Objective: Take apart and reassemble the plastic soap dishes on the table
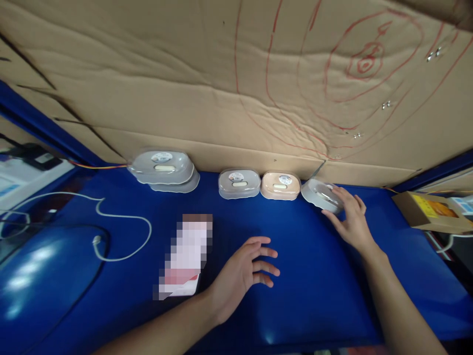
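At the right end of a row of lidded plastic boxes, my right hand [351,219] grips a grey lidded box [318,195], with the thumb at its front and the fingers over its right end. That box sits slightly askew. Beside it stand a peach lidded box [271,190] and another grey lidded box [227,188], each with a clear lid, a round label and a cream tab. My left hand [242,273] hovers over the middle of the blue table [295,276], fingers spread and holding nothing. A blurred-out phone-like object [186,254] lies to its left.
Stacked grey boxes [173,187] stand farther left against the cardboard wall [166,98], which bears red drawn lines. A white cable [144,241] and a dark cable [92,281] cross the left side. An open cardboard carton [417,209] sits at the right edge.
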`<action>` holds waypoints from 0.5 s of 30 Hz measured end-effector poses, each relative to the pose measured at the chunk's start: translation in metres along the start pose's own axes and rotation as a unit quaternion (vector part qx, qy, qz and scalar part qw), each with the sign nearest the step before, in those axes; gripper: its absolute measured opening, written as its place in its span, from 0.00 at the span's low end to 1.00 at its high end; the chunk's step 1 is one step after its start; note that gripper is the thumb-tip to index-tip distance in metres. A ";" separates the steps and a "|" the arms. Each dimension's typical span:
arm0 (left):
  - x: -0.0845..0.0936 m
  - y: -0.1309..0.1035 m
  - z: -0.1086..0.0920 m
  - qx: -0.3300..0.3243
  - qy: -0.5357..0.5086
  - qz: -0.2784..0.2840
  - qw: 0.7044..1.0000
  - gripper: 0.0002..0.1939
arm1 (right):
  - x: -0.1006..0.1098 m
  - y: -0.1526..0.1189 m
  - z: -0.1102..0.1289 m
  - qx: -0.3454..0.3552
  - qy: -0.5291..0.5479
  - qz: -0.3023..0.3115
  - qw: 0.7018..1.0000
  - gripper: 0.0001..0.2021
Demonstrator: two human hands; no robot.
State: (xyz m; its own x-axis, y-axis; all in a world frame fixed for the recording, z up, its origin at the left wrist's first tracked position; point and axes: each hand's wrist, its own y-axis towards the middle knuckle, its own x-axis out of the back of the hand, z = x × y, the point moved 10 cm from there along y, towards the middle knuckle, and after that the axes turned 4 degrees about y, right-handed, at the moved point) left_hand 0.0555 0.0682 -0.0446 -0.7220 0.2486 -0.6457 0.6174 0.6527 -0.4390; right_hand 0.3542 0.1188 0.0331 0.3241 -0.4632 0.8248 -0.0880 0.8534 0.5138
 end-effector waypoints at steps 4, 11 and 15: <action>-0.003 -0.001 0.003 0.008 0.013 0.005 1.000 0.16 | -0.014 -0.002 -0.011 -0.002 -0.031 0.031 0.999 0.28; -0.004 0.000 0.004 0.009 0.033 -0.002 0.999 0.14 | -0.018 0.010 0.013 0.005 -0.024 0.050 0.998 0.31; -0.001 0.003 0.003 0.001 0.033 -0.002 0.999 0.12 | -0.047 0.037 0.062 0.075 -0.015 0.125 0.989 0.33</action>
State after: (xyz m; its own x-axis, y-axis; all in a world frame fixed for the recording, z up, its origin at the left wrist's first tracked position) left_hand 0.0591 0.0676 -0.0472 -0.7430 0.2928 -0.6018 0.6153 0.6526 -0.4421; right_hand 0.2770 0.1572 0.0281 0.2467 -0.2516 0.9359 -0.3003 0.8983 0.3207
